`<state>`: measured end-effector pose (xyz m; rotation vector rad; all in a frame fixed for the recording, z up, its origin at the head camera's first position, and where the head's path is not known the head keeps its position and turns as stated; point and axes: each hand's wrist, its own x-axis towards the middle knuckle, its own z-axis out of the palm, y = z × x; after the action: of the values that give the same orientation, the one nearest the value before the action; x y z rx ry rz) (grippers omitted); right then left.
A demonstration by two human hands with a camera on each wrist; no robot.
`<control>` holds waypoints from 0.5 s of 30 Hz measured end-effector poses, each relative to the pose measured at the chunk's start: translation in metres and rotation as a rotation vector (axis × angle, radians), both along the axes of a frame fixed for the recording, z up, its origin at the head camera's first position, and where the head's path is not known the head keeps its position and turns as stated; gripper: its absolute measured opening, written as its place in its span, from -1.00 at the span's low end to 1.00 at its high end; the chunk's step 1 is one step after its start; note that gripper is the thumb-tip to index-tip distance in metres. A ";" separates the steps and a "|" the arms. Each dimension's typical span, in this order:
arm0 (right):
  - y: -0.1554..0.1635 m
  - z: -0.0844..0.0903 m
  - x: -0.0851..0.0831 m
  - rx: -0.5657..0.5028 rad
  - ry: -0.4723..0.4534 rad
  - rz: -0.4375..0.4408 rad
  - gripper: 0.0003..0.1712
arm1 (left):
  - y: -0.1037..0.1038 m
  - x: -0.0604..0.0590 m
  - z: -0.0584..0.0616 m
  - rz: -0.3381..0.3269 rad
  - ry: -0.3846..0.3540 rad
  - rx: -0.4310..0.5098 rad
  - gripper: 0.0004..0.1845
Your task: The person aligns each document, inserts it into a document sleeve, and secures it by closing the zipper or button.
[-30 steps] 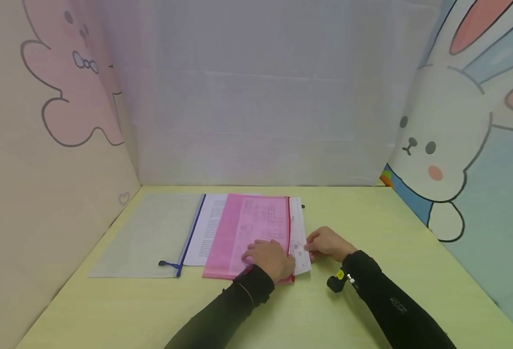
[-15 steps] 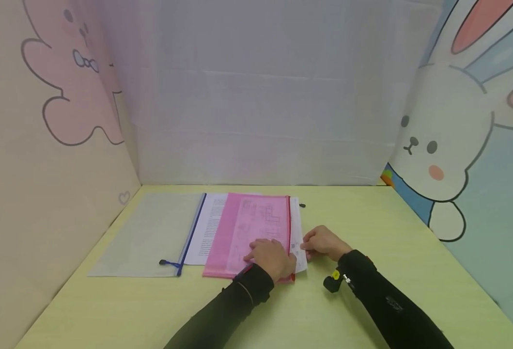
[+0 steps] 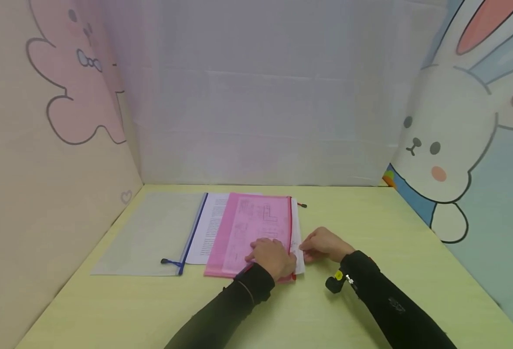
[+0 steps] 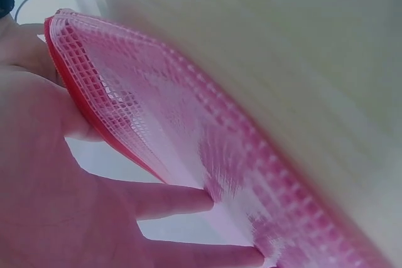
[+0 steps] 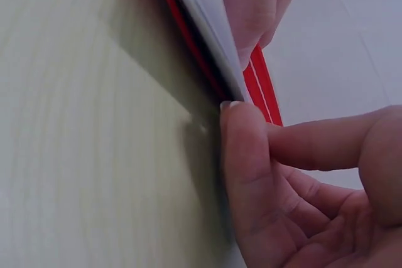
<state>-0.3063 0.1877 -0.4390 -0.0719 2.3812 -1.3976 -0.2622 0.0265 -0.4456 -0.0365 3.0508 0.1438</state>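
Observation:
A pink zip folder (image 3: 247, 232) with a red zipper edge lies on the table, and printed paper shows through it. Spread over its near right part is my left hand (image 3: 270, 258), whose fingertips (image 4: 201, 198) press the pink mesh near the red edge. A strip of white paper (image 3: 297, 228) sticks out past the zipper. My right hand (image 3: 323, 245) pinches the paper's right edge between thumb and fingers. In the right wrist view the paper edge (image 5: 210, 17) sits between two red borders, with part of my left hand beside it.
To the left lies a clear zip folder (image 3: 151, 232) with a blue zipper and a blue pull cord. A printed text sheet (image 3: 212, 223) lies partly under the pink folder. Walls with cartoon animals and a white sheet (image 3: 260, 97) enclose the table (image 3: 352, 300).
The white paper has slid left into the pink folder, so a narrower strip shows. My right hand has moved slightly left with it; my left hand stays on the folder.

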 end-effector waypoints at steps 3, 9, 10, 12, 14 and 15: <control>0.001 -0.002 0.000 -0.025 -0.031 -0.005 -0.84 | 0.000 0.001 0.001 -0.003 -0.007 -0.004 -0.20; -0.002 -0.003 -0.001 -0.011 -0.018 -0.008 -0.87 | 0.000 0.002 0.001 -0.007 -0.010 0.005 -0.22; -0.003 -0.003 -0.001 -0.008 -0.013 -0.009 -0.88 | 0.000 0.002 0.001 -0.009 -0.008 0.011 -0.23; -0.006 -0.002 -0.001 -0.009 -0.004 -0.007 -0.88 | -0.001 0.002 0.002 -0.013 -0.001 0.031 -0.26; -0.009 -0.001 -0.001 -0.015 0.006 -0.003 -0.88 | -0.002 0.003 0.003 -0.016 0.001 0.052 -0.28; -0.010 0.000 -0.001 -0.021 0.008 -0.003 -0.88 | -0.003 0.004 0.004 -0.019 0.003 0.066 -0.29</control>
<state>-0.3077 0.1776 -0.4394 -0.0801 2.3743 -1.4259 -0.2586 0.0240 -0.4421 -0.0028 3.0460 0.2428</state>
